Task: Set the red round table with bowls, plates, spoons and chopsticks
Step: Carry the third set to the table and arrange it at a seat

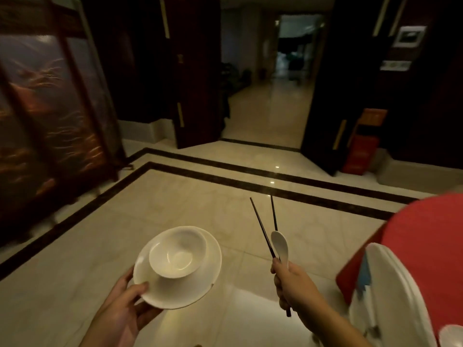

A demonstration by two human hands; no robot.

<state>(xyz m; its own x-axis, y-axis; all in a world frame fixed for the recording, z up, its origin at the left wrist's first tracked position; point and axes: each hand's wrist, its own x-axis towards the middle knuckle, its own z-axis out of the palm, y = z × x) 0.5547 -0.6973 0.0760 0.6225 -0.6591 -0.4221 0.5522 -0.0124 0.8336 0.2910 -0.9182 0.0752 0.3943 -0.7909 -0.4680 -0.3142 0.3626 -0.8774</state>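
Note:
My left hand (125, 306) grips the near rim of a white plate (200, 279), thumb on top. A white bowl (175, 254) sits on that plate, tilted slightly. My right hand (290, 284) holds a pair of dark chopsticks (263, 229) and a white spoon (280, 244) together, their tips pointing up and away. The red round table (431, 246) fills the right edge of the view. A stack of white plates (395, 296) stands on its near part, to the right of my right hand.
A glossy beige tiled floor (175, 201) with dark border strips lies below. A painted folding screen (50, 108) stands at the left. Dark wooden doors (195, 83) open onto a hallway ahead. A red sign stand (360, 144) leans by the right door.

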